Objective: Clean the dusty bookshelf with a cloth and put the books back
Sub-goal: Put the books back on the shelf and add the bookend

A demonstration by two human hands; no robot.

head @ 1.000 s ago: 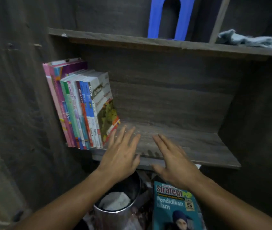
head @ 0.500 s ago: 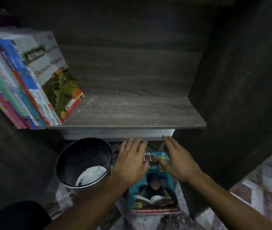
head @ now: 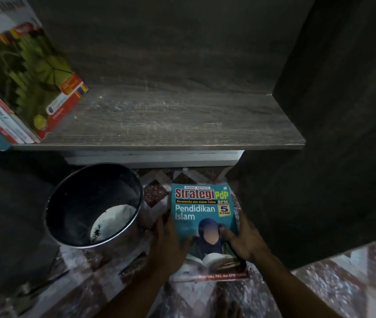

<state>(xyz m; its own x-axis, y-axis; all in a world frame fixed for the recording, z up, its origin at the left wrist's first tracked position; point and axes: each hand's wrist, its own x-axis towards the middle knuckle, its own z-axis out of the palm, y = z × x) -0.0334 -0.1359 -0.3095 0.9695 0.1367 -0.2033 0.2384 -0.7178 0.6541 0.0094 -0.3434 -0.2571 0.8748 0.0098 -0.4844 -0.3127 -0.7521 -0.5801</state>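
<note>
Dark wood was all around us, and the shelf board (head: 182,125) in front of us had a big bare space on its right side. Some books (head: 17,88) leaned together at the left end of that board. Down below, on the patterned floor (head: 343,271), stood a shiny metal bucket (head: 95,203) with something white inside it.

From our one head view, the teal book (head: 205,226) was low down, just under the front edge of the shelf and just right of the bucket. Our left hand (head: 171,246) held its left edge. Our right hand (head: 244,239) held its right edge, with the thumb lying on the cover. So both hands were closed on the book, one on each side. We could not tell if it was lifted off the floor or resting on something under it.

The book's long side ran away from us, and its top pointed to the shelf. The bare space was up and ahead of our hands. We think the book had to go up and forward, then stand on its end next to the leaning books. Both hands were about as near.
</note>
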